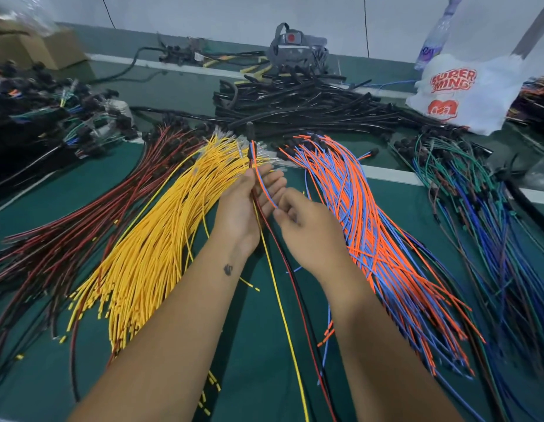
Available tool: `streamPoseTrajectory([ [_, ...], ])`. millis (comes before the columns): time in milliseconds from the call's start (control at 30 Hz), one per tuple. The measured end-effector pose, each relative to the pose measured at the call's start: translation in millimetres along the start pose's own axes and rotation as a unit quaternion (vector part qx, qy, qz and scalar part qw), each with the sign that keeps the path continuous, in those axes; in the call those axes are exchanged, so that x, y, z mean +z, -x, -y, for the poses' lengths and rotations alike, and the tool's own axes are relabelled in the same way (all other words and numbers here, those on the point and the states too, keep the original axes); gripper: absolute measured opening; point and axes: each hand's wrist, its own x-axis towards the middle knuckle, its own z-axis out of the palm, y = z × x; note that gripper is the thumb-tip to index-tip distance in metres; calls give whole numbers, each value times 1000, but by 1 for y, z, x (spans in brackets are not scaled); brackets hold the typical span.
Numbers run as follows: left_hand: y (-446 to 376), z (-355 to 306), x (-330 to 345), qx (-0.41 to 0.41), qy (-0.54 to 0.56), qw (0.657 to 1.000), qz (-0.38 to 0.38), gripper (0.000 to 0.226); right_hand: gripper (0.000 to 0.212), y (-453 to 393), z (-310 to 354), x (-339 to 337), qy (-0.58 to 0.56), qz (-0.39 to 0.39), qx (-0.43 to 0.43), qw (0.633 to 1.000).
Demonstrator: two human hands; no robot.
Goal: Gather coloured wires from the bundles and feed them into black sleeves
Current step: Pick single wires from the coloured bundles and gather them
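My left hand (245, 205) holds a small set of gathered wires (266, 190) upright over the green table: orange and blue strands across its fingers, with red, black and yellow strands trailing down toward me. My right hand (301, 220) pinches the orange and blue pair just right of the left palm. Four bundles fan out on the table: red and black wires (91, 217) at the left, yellow wires (149, 239) under my left forearm, orange and blue wires (377, 226) right of my right hand, green and dark blue wires (474, 208) at the far right. A heap of black sleeves (298, 102) lies behind them.
Finished black harnesses (48, 123) pile up at the back left beside a cardboard box (36, 44). A white plastic bag (465, 92) and a water bottle (436, 35) stand at the back right. A grey strap device (292, 47) sits by the wall.
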Motion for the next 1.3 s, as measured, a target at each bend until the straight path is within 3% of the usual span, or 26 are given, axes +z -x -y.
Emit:
streamPoseTrajectory([
  [200,-1,-1,-3,13,0,1000,-3,30,11,3,-1,2,30,48,22,998],
  [567,-4,5,1,24,-135,990,-15,35,16,1,-3,6,64,58,11,996],
  [700,-9,-9,9,12,-194,981,-24,34,19,-5,2,5,28,69,59,996],
  [767,-10,-24,11,21,-203,979,-10,34,31,-8,14,6,-55,83,78,992],
  [833,-8,-40,16,38,-217,975,11,34,36,-11,31,10,-154,91,87,980],
  [933,-8,-72,26,62,-267,961,30,35,19,-15,54,11,-261,134,99,951],
  [1067,-6,-135,36,98,-276,955,40,34,21,-11,82,-7,-402,192,90,891],
  [1200,-2,-176,26,149,-272,951,8,33,31,2,105,-33,-556,297,141,764],
  [1233,-2,-178,22,153,-280,948,-7,32,31,9,111,-39,-537,336,129,763],
  [1300,-2,-172,15,147,-341,928,-39,27,26,23,120,-48,-415,421,62,804],
])
